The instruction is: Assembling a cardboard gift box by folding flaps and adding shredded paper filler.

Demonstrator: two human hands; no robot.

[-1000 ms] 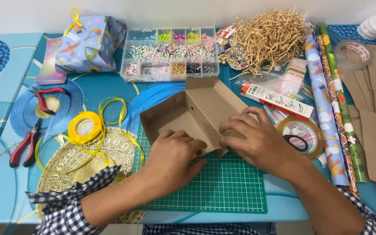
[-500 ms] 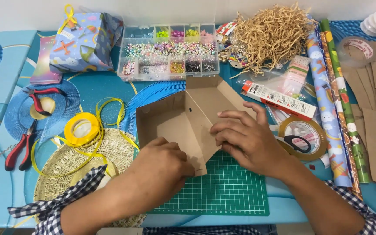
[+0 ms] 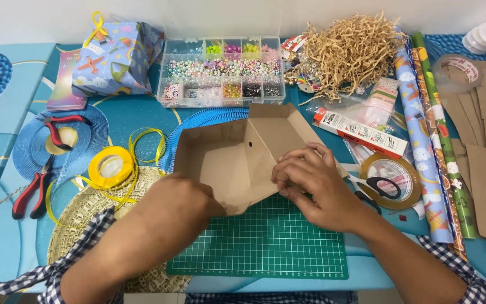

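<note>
Your left hand (image 3: pixel 178 205) presses the brown cardboard box (image 3: pixel 243 155) down on the green cutting mat (image 3: pixel 265 247) while your right hand (image 3: pixel 310 183) pinches its flap, steadying the fold.

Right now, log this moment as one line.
left hand: pressing brown paper bag | right hand: folding its flap | base: green cutting mat

Flat red-and-white carton (image 3: pixel 360 133): right of desk centre. Blue patterned gift-wrapped package (image 3: pixel 118 59): far-left edge. Clear compartmented bead box (image 3: pixel 223 71): far edge.
</note>
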